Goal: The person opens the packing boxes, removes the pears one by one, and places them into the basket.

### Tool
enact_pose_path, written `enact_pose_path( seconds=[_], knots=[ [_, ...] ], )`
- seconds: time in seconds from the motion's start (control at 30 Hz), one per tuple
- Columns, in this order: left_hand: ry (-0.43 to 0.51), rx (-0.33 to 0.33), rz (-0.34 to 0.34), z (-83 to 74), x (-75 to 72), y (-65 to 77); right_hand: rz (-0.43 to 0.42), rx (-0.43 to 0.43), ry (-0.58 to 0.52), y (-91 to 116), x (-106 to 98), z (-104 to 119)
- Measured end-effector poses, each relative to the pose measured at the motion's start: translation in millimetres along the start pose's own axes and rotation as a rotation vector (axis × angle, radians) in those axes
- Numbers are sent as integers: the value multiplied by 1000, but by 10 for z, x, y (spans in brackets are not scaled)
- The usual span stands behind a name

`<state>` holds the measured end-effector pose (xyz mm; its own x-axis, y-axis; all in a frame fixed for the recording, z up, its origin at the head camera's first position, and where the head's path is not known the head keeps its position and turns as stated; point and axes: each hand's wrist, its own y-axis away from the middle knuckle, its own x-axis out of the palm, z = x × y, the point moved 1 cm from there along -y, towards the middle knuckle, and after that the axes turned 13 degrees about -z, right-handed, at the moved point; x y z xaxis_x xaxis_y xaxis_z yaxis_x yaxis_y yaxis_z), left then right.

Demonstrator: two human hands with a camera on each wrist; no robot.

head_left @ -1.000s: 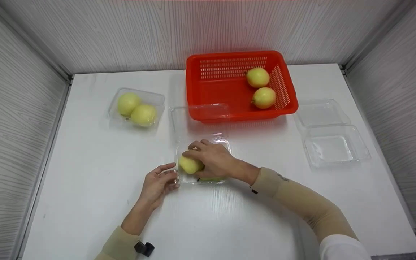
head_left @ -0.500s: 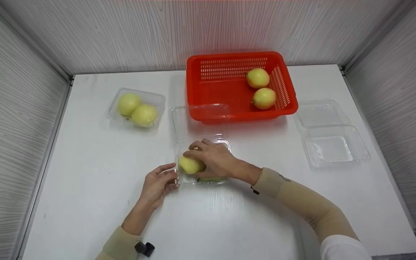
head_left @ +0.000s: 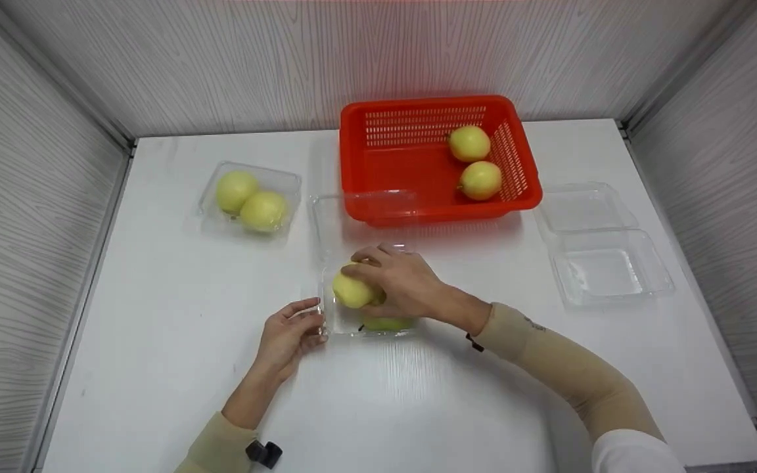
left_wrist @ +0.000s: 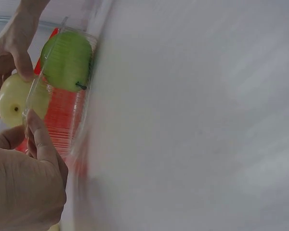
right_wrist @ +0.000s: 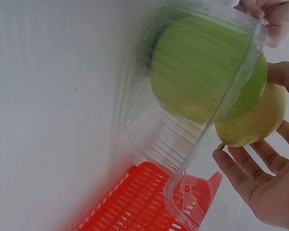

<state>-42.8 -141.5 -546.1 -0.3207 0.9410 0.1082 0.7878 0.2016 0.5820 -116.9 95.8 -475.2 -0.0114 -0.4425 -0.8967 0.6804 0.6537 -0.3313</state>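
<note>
My right hand (head_left: 405,282) grips a yellow pear (head_left: 352,288), fingers on its far side and thumb on the near side. The pear is at the opening of a clear plastic clamshell box (head_left: 341,323), whose lid (head_left: 362,226) lies open behind it. A green pear (left_wrist: 67,62) sits inside the box, partly covered by my right hand in the head view. At the box's left side, my left hand (head_left: 286,336) pinches the rim between thumb and fingers. In the right wrist view, the yellow pear's stem points toward my fingertips.
A red basket (head_left: 391,213) with two yellow pears (head_left: 481,180) stands at the back, overlapped by the open lid. A clear box (head_left: 286,177) with two pears (head_left: 263,210) is at left. Another open clear box (head_left: 602,269) lies at right.
My right hand has shifted slightly right and away from me with the yellow pear, showing more of the green pear below. My left hand has stayed at the rim.
</note>
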Motion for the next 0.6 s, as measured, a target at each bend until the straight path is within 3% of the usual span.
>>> enact_pose_path(
  seconds=[0.6],
  knots=[
    [-16, 9, -15, -4, 3, 11, -73, -25, 33, 123, -538, -110]
  ],
)
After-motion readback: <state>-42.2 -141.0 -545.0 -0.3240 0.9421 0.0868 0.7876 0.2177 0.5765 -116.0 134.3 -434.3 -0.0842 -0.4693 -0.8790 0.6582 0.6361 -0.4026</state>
